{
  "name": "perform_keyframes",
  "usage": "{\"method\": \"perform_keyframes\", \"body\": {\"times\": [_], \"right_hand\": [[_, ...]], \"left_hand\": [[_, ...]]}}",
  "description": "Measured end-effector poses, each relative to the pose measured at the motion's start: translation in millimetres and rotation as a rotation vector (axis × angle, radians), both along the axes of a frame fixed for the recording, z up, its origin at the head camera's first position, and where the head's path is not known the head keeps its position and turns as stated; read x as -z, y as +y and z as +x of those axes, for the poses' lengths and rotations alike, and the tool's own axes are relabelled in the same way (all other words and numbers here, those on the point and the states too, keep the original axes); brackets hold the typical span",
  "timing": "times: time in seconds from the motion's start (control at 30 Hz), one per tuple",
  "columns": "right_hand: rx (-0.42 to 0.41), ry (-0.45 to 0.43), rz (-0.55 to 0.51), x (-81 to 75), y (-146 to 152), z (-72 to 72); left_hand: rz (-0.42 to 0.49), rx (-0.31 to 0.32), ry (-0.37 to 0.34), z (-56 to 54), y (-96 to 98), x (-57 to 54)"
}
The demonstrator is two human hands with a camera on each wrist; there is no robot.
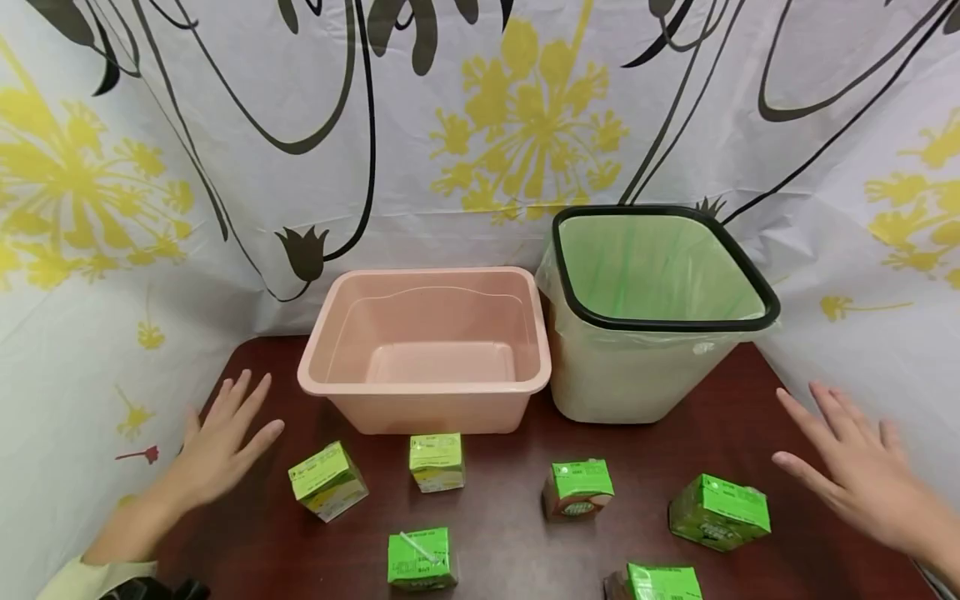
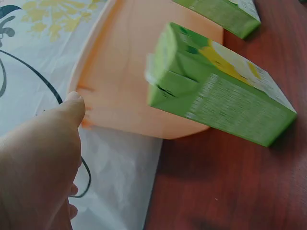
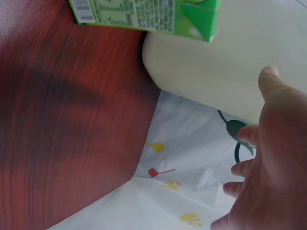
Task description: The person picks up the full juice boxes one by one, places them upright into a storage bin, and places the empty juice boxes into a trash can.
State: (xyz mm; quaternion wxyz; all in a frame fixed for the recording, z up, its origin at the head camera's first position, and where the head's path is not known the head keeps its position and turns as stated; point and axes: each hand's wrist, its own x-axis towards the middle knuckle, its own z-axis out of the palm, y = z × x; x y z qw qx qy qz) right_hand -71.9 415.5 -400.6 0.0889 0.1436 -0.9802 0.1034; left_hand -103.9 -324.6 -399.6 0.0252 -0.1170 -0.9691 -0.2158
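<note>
With fingers spread and grasping nothing, my left hand (image 1: 225,454) is near a yellow-green carton (image 1: 328,482) and my right hand (image 1: 855,475) near a green carton (image 1: 720,512) on the table (image 1: 502,525), while only my right wrist view shows a barcode (image 3: 83,10) and only my head view the pink tub's (image 1: 427,389) floor.

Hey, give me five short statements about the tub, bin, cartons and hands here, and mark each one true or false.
1. The pink tub stands right of the bin, seen from the head camera. False: it stands left.
2. The bin has a black rim. True.
3. The left hand is gripping something. False: it holds nothing.
4. A white straw shows on one green carton. True.
5. The right hand has its fingers spread. True.
</note>
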Motion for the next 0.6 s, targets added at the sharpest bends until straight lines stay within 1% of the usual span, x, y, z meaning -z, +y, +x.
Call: {"method": "perform_keyframes", "body": {"times": [0.07, 0.17, 0.27, 0.33, 0.4, 0.53, 0.6], "right_hand": [[-0.040, 0.023, -0.034, -0.9, -3.1, 0.8], [-0.117, 0.085, -0.080, -0.8, -7.2, 1.6], [-0.185, 0.142, -0.119, -1.2, -12.5, 1.2], [-0.217, 0.153, -0.145, -2.1, -16.7, 1.5], [-0.234, 0.138, -0.176, -3.1, -21.5, 2.9], [-0.265, 0.088, -0.253, -3.4, -31.2, 7.9], [-0.275, 0.059, -0.290, -2.4, -35.8, 10.4]], "left_hand": [[0.036, 0.007, 0.014, -3.2, 0.8, -4.3], [0.097, 0.025, 0.024, -10.8, 3.0, -13.2], [0.181, 0.057, 0.016, -19.1, 5.6, -22.7], [0.234, 0.072, 0.008, -24.1, 7.2, -28.3], [0.282, 0.070, -0.028, -29.0, 9.0, -34.2], [0.334, 0.019, -0.127, -38.5, 14.3, -44.9], [0.354, 0.002, -0.171, -43.6, 18.4, -48.4]]}}
